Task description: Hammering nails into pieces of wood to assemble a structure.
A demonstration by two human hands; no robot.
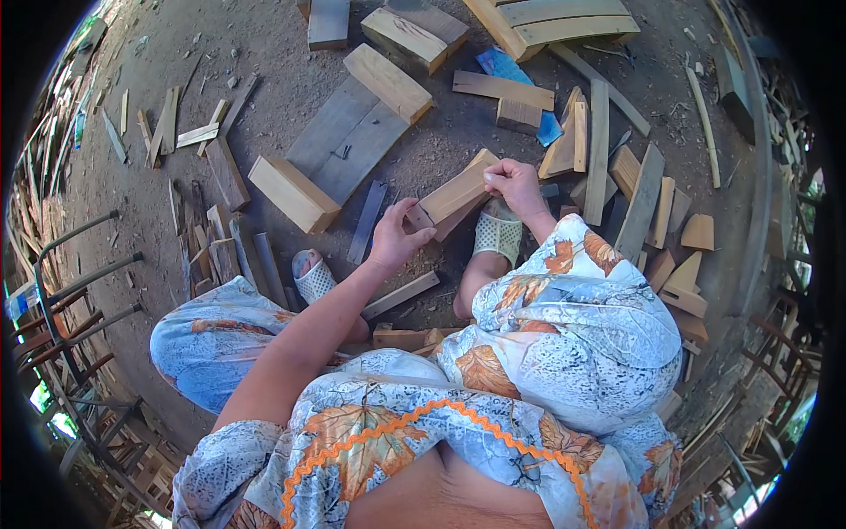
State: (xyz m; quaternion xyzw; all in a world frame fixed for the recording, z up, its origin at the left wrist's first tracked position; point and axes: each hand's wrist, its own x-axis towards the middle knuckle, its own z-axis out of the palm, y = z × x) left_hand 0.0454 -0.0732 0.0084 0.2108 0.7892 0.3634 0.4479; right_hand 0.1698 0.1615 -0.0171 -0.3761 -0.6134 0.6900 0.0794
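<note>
Dirt ground (256, 44): brownish-grey, strewn with wood around you
Ahead of you: grey board (339, 132), squared wooden block (291, 196) beside it
Your left: thin slats (197, 135)
Your right: pale stick (703, 128)

Top (385, 393): loose, mottled white and pale blue, at 6 o'clock
Print (485, 370): big orange-brown leaves amid fine dark speckling
Neckline trim (445, 404): bright orange zigzag band, arching round the neck opening at 6 o'clock
Left sleeve (220, 463): short, wide, matching cloth, between 7 and 8 o'clock
Left leg cloth (211, 331): baggy, stronger blue low down, between 8 and 9 o'clock
Right leg cloth (573, 339): full, gathered in folds, at 4 o'clock
Left shoe (315, 281): whitish, perforated, open-toed, at 9 o'clock
Right shoe (500, 237): pale cream, dotted with small holes, at 2 o'clock
</note>
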